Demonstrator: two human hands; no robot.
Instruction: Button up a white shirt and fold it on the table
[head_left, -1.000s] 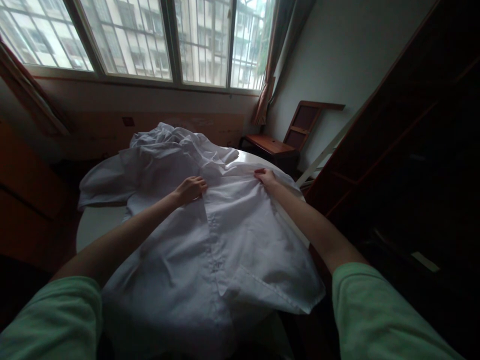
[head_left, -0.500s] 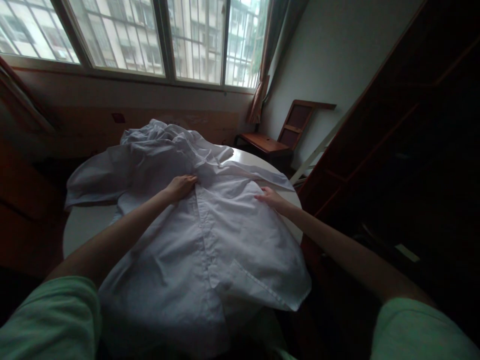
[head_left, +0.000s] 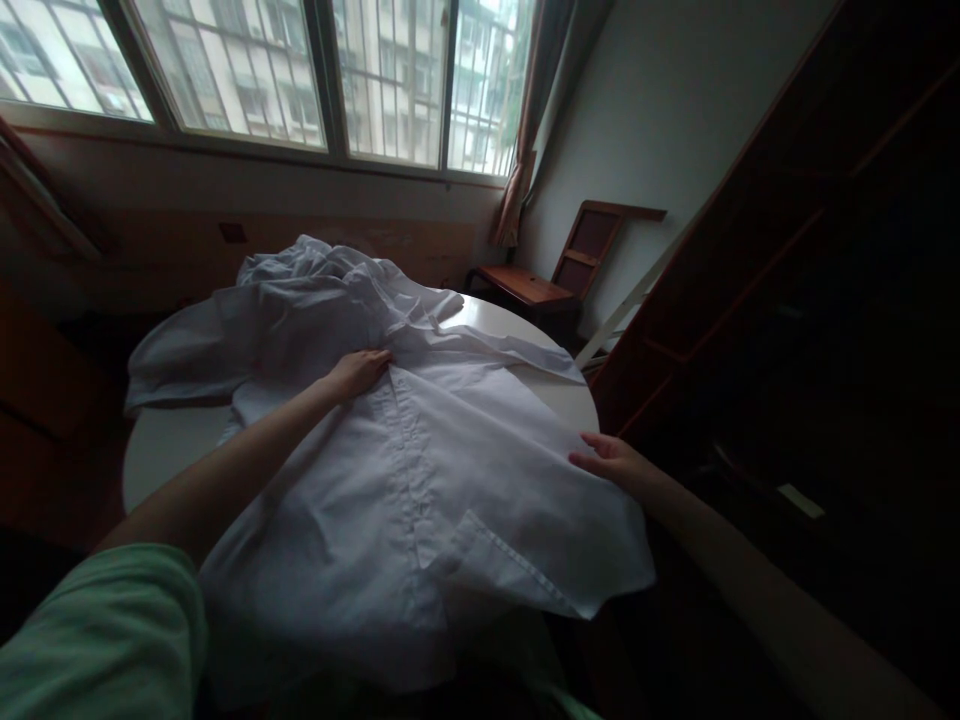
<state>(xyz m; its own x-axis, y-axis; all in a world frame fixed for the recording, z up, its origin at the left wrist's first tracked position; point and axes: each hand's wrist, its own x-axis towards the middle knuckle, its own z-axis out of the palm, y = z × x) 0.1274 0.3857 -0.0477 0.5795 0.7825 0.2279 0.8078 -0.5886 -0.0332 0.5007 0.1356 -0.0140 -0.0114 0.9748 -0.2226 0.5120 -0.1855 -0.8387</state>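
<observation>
White shirt (head_left: 420,480) is spread on the bench (head_left: 161,455), soft and floppy; left hand (head_left: 358,372) is pressed flat near the collar, right hand (head_left: 611,462) fingers loosely spread at its edge, probably best pinched there.

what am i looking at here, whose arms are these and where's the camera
There is no machine here: these are a person's own two bare arms, seen from a camera worn on their head that looks forward and down. That is why the arms and green sleeves enter from the bottom edge.

A white button-up shirt lies spread over a round white table, with more crumpled white cloth heaped behind it, toward the window.

The left hand rests flat on the shirt near its button strip. The right hand touches the shirt's right edge, fingers outstretched. Neither hand visibly grips anything. A wooden chair stands in the corner.
</observation>
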